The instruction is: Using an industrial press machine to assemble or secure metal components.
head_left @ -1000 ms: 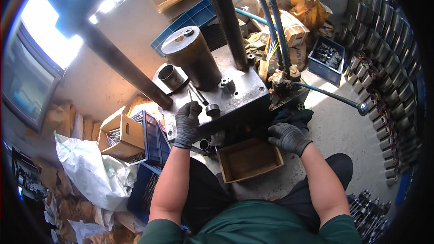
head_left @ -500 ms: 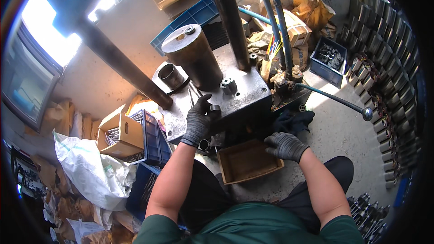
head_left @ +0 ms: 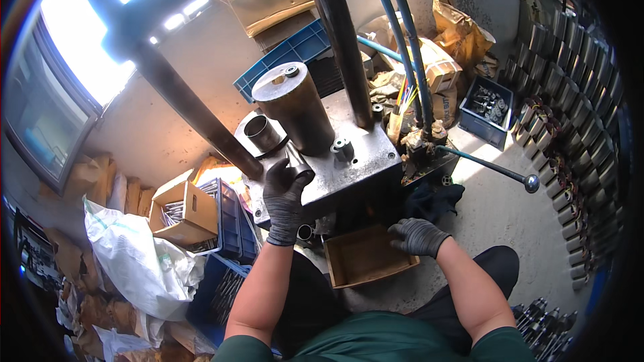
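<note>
My left hand (head_left: pixel 284 202), in a dark grey glove, is closed around a short metal tube (head_left: pixel 299 166) over the front left of a steel press plate (head_left: pixel 365 173). Just behind the tube stand a thick upright steel cylinder (head_left: pixel 302 114) and an open metal ring (head_left: pixel 260 133). To the right a small bolt-topped cylinder (head_left: pixel 343 149) rests on the plate. My right hand (head_left: pixel 422 237), gloved too, hovers at the right side of a shallow wooden box (head_left: pixel 371 275). Its fingers are loosely stretched, and nothing shows in them.
Dark columns (head_left: pixel 339 40) rise from the plate. A ball-ended lever (head_left: pixel 493 165) sticks out right. At left are a cardboard box (head_left: pixel 194 211) of metal rods, blue crates (head_left: pixel 239 218) and a white sack (head_left: pixel 134 255). Stacked metal cylinders (head_left: pixel 567 53) line the right side.
My left hand has turned more upright, and the tube has tilted up, showing more of its length. My right hand has barely shifted. The view has tipped slightly.
</note>
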Demonstrator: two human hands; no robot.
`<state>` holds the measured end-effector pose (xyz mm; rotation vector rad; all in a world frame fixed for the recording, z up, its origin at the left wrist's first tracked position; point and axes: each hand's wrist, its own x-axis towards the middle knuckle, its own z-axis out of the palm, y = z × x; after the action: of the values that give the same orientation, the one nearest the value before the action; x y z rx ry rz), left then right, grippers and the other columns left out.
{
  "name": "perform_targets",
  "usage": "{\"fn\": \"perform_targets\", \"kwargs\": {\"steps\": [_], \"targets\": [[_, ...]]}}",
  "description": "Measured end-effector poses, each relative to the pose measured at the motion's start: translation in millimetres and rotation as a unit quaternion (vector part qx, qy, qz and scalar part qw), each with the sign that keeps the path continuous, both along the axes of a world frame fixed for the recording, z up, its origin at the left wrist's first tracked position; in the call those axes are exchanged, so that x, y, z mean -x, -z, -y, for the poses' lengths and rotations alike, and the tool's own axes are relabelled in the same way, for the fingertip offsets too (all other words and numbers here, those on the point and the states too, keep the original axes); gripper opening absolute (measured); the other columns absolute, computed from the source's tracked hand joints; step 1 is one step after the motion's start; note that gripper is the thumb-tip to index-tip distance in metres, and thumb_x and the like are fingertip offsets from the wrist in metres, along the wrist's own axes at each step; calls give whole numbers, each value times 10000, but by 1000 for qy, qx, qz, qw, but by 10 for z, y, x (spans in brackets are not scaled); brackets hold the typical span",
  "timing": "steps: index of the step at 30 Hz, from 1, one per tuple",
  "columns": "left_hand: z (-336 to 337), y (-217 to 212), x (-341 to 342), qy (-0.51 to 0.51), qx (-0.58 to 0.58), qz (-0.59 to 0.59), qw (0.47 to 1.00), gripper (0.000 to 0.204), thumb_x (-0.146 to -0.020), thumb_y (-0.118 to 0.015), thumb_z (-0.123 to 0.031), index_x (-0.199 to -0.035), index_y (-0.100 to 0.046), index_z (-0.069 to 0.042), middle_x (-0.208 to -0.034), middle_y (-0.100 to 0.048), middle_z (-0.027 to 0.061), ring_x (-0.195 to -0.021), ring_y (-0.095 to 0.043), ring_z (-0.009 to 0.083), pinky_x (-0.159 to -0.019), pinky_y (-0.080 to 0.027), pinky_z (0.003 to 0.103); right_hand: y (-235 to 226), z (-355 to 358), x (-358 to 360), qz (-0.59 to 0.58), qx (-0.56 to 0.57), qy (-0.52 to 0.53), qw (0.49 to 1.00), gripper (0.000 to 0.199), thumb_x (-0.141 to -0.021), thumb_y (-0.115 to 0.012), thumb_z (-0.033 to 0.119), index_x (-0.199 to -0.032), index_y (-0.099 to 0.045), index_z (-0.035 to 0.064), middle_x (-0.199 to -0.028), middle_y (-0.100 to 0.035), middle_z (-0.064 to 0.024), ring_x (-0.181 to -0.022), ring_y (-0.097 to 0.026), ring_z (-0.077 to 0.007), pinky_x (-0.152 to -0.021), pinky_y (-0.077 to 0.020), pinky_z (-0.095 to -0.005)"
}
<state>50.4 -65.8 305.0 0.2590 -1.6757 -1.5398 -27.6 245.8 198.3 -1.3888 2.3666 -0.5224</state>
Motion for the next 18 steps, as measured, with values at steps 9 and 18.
{"fn": "perform_targets", "kwargs": {"steps": [9,18], "targets": [[91,152,261,-2,380,355,854,538,-867,-723,-68,-1369,-544,-1,-947,-693,106,-811,-671,186,-799,-555,338,-182,124,-31,0,13,-2,1000,442,-920,-627,415,-1206,-676,82,-1125,-680,-177,-1068,-658,-357,-949,-514,-470],[66,156,373,19,259,202,944,580,-838,-800,-180,-1343,-567,-16,-1117,-659,166,-955,-641,247,-873,-543,377,-79,30,-54,16,-23,-5,1000,479,-900,-641,440,-1223,-679,88,-1123,-685,-180,-1071,-658,-358,-958,-509,-470]]}}
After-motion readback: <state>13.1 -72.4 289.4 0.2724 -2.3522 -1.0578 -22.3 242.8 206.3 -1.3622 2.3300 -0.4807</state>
